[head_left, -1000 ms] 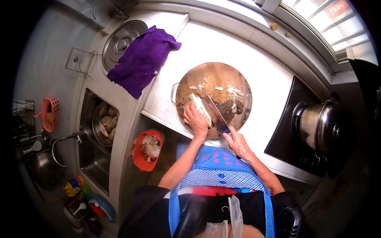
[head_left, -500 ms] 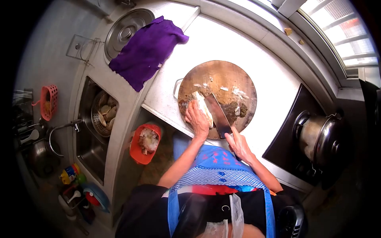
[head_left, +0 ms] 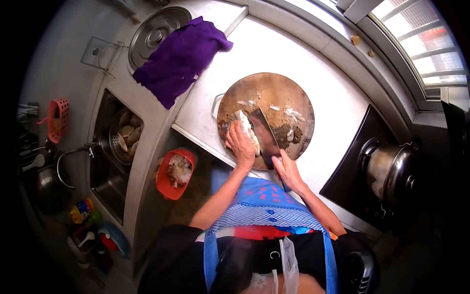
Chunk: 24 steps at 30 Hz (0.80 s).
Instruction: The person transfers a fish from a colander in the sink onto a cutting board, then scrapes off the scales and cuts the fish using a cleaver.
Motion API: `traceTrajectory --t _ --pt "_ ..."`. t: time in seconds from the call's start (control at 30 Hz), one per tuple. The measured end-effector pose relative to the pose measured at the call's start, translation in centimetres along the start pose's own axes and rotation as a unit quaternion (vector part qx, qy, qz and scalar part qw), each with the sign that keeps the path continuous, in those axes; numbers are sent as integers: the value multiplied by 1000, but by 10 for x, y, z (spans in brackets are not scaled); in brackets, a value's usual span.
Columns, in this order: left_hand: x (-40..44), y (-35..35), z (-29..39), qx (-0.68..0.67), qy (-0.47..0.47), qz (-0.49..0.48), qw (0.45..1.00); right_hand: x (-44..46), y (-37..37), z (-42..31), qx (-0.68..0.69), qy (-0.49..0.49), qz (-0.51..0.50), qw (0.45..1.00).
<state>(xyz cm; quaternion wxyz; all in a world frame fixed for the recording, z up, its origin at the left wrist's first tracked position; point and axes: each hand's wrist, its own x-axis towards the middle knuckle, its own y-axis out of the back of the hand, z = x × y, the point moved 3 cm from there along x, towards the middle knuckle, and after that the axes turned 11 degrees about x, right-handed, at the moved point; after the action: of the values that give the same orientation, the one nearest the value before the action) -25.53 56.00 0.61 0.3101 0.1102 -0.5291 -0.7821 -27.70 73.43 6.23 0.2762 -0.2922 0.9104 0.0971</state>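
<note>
On a round wooden chopping board (head_left: 279, 90), a long, pale piece of food (head_left: 248, 128) lies under my left hand (head_left: 240, 143). The fingers curl over its left side and press it to the wood; its exact kind is unclear. My right hand (head_left: 288, 171) grips the handle of a cleaver (head_left: 266, 134). The broad blade stands tilted along the right side of the pale piece, its tip pointing away from me. Whether the edge touches the food is hidden. Whitish scraps (head_left: 294, 114) and a dark wet patch (head_left: 286, 134) are on the board.
A purple cloth (head_left: 181, 59) partly covers a metal lid (head_left: 156, 36) at upper left. Left are a sink (head_left: 107, 188) with a colander (head_left: 117, 142) of pale pieces, and a red bin (head_left: 164, 183) of scraps. A steel pot (head_left: 384, 169) stands on the hob at right.
The cleaver and my right hand have shifted slightly forward and left over the board. My left hand stays on the pale piece. The whole view has moved a little.
</note>
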Motion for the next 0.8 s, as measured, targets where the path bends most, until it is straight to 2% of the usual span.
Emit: traceTrajectory --t 0.13,0.2,0.23,0.3,0.37,0.5,0.53,0.7,0.8 --pt "0 -1 -1 3 9 -3 1000 40 -6 -30 22 47 0 999" --pt "-2 -1 -2 -2 0 3 1000 41 -4 -21 88 17 -17 996" --pt "-1 -3 -1 -6 -2 12 1000 31 -2 -10 86 38 -21 995" --pt "-2 2 -3 -16 5 -5 1000 -3 6 -3 90 -25 -39 995" --pt "0 0 -1 -7 -7 -2 1000 -19 8 8 121 -37 -45 991" --pt "0 -3 -2 8 -13 11 1000 2 4 25 176 -22 -55 983" --pt "0 -3 -2 7 -21 19 1000 -3 2 25 199 -43 -59 977" --pt "0 -4 -3 8 -24 1 1000 -35 16 37 211 -75 -71 972" --pt "-3 -4 -4 12 -39 20 999 -13 14 15 134 -12 -82 987"
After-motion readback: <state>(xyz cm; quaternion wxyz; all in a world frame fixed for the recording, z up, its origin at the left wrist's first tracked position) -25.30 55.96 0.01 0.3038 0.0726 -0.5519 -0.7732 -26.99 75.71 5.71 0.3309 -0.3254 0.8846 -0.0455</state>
